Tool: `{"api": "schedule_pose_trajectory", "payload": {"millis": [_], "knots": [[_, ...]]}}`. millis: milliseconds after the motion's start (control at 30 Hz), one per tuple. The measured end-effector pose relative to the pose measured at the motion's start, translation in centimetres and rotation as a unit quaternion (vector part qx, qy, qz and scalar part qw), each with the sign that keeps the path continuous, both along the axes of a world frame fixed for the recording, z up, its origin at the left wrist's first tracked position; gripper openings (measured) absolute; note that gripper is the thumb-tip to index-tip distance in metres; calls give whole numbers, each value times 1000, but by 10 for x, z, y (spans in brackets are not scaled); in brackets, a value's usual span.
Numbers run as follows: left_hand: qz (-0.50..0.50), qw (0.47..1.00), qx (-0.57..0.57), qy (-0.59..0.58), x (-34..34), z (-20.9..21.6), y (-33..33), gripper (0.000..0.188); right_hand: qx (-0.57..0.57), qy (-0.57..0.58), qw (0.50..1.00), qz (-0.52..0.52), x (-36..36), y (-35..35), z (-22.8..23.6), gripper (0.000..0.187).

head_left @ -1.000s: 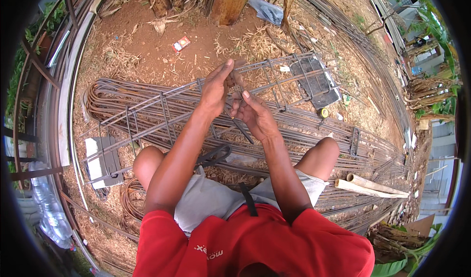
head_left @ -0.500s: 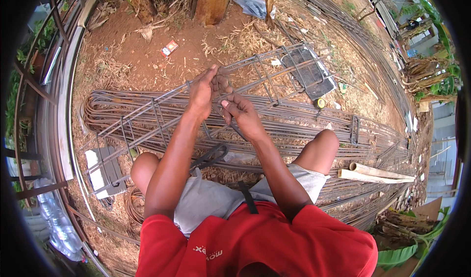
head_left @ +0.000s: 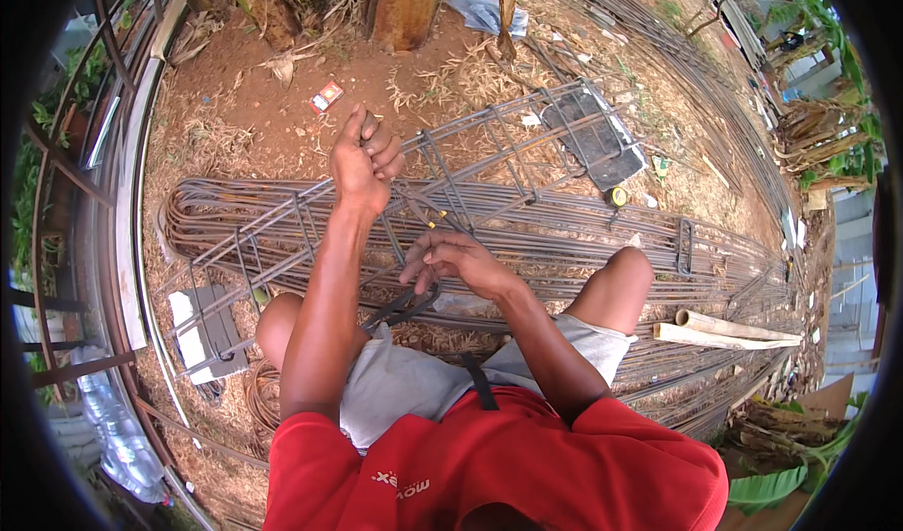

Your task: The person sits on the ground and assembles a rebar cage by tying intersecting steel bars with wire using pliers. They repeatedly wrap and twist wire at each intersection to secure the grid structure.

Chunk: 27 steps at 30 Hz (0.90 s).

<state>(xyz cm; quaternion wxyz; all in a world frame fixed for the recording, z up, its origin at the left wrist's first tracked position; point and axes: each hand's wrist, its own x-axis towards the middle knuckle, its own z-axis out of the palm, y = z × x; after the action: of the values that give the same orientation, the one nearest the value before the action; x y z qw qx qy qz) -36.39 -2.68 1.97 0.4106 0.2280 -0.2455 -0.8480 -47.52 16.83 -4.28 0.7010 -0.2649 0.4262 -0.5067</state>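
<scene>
A long rebar cage [head_left: 489, 159] of bars and rectangular stirrups lies slantwise in front of me. My left hand [head_left: 365, 162] is raised over its far side, fingers curled closed; whatever they hold, if anything, I cannot make out. Nearer to me, my right hand [head_left: 461, 263] hovers over the bars with its fingers loosely apart and nothing visible in them. Between the hands, a dark pincer-like tool with yellow marks [head_left: 433, 217] rests against the cage. Below the right hand lies a black looped, strap-like thing [head_left: 406, 303].
Under the cage runs a bundle of bent rebar [head_left: 216, 197]. Black blocks prop it at the right [head_left: 611, 159] and left [head_left: 218, 319]. A yellow tape measure [head_left: 616, 197] sits beside the right one. Bamboo pieces [head_left: 724, 333] lie right of my knee; coiled wire [head_left: 266, 395] lies left.
My hands, together at the cage before, have parted. The left has moved up and leftward; the right has drawn back toward me and loosened. The pincer-like tool now shows between them.
</scene>
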Motion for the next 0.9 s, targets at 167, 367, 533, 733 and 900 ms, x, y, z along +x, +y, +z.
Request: {"api": "schedule_pose_trajectory", "payload": {"millis": [167, 367, 533, 733, 900], "knots": [[2, 1000, -16, 0, -2, 2, 4, 38, 66, -168, 981, -76, -12, -6, 0, 29], [99, 995, 10, -13, 6, 3, -19, 38, -22, 37, 999, -29, -1, 20, 32, 31], [106, 993, 18, -57, 12, 7, -15, 37, -106, 525, 841, 75, 10, 30, 13, 32], [94, 991, 37, -82, 1, 10, -1, 37, -15, -25, 950, -311, -63, 12, 32, 23], [142, 983, 71, -92, 8, 15, -21, 36, 12, 166, 964, 205, -25, 62, 71, 26]]}}
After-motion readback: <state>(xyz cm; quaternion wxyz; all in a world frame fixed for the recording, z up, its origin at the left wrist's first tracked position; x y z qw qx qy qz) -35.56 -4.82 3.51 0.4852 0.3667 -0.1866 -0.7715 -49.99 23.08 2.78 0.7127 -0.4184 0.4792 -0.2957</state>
